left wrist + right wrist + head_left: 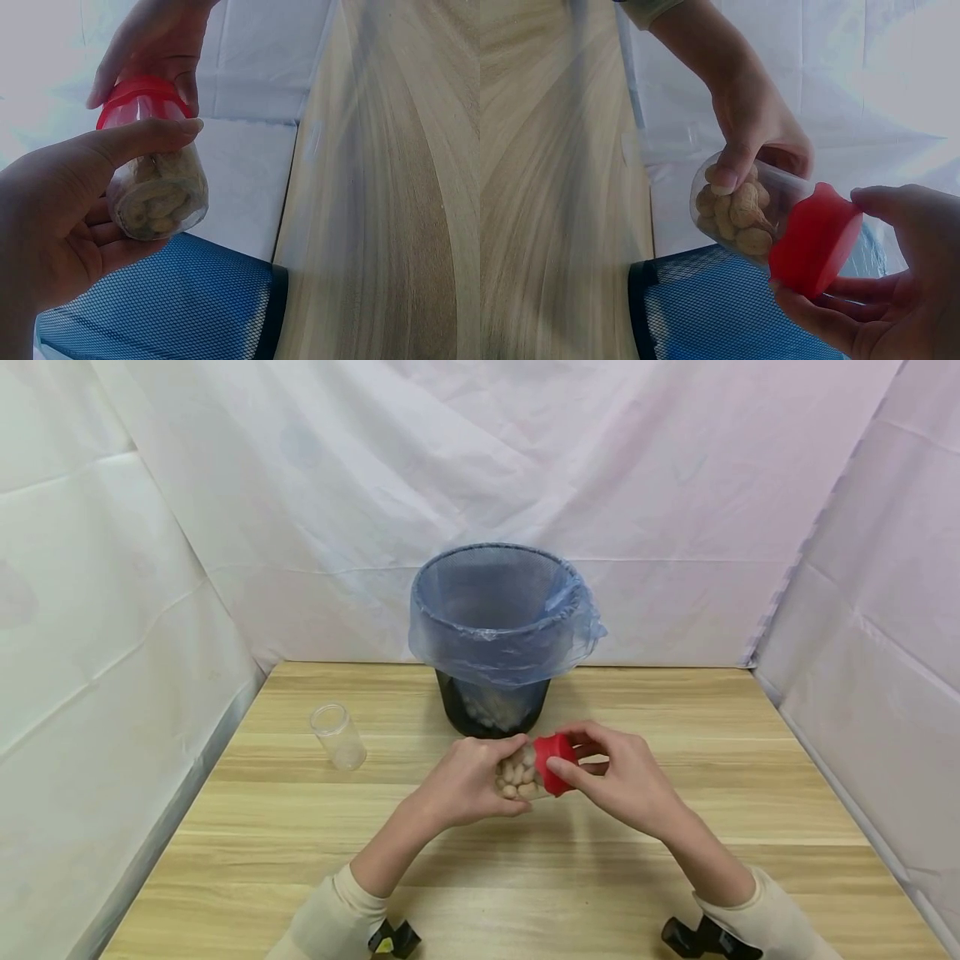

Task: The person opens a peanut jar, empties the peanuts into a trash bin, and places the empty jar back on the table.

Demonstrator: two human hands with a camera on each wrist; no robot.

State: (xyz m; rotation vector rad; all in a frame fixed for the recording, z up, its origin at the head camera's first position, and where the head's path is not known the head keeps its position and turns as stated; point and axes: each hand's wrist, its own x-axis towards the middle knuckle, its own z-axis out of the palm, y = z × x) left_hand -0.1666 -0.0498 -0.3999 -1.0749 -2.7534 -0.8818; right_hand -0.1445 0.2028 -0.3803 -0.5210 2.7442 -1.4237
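Observation:
My left hand [468, 783] grips a clear jar [196, 176] around its body. Inside the jar are several peanuts in their shells [739, 214]. A red lid [553, 763] with a wavy edge covers the jar's mouth, and my right hand [626, 777] holds it between thumb and fingers. The jar lies tilted nearly on its side, its lid end toward the right hand, raised above the table in both wrist views. In the left wrist view my right hand [161, 45] reaches over the lid from above.
Just beyond the hands stands a black mesh bin [491, 714] lined with a blue plastic bag [487, 652]. An uncovered clear glass jar [341, 739] stands at the left of the wooden table [300, 852]. White sheets [360, 485] hang at the back and sides.

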